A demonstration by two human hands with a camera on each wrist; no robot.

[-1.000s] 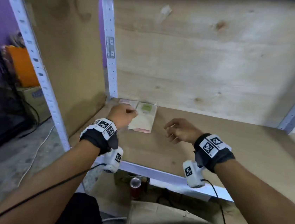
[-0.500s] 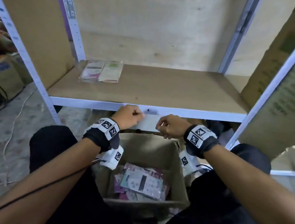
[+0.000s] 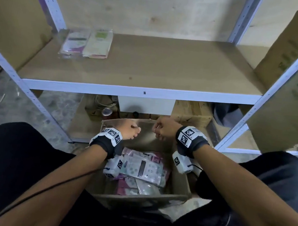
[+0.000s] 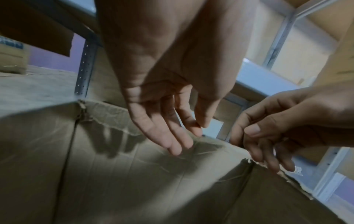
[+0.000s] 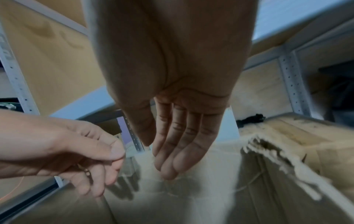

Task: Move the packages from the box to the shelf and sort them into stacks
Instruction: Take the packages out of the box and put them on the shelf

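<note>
An open cardboard box (image 3: 180, 183) sits on the floor between my knees, with several pink and white packages (image 3: 143, 170) lying in it. Two flat packages lie side by side at the back left of the wooden shelf (image 3: 168, 66): a pink-and-white one (image 3: 74, 42) and a green-and-cream one (image 3: 98, 44). My left hand (image 3: 132, 129) and right hand (image 3: 162, 130) hover close together over the box's far rim, both empty. In the left wrist view my left hand (image 4: 189, 136) hangs with relaxed fingers by the box wall (image 4: 134, 181). My right hand (image 5: 159, 159) has straight fingers pointing down.
Under the shelf stand a can (image 3: 107, 111), a white box (image 3: 145, 105) and a brown carton (image 3: 191, 112). A large cardboard carton (image 3: 295, 92) leans at the right. White metal uprights (image 3: 45, 4) frame the shelf. My black-clad legs flank the box.
My hands have come down from the shelf, past its front edge, to the far rim of the box. The head view has tilted down onto the box.
</note>
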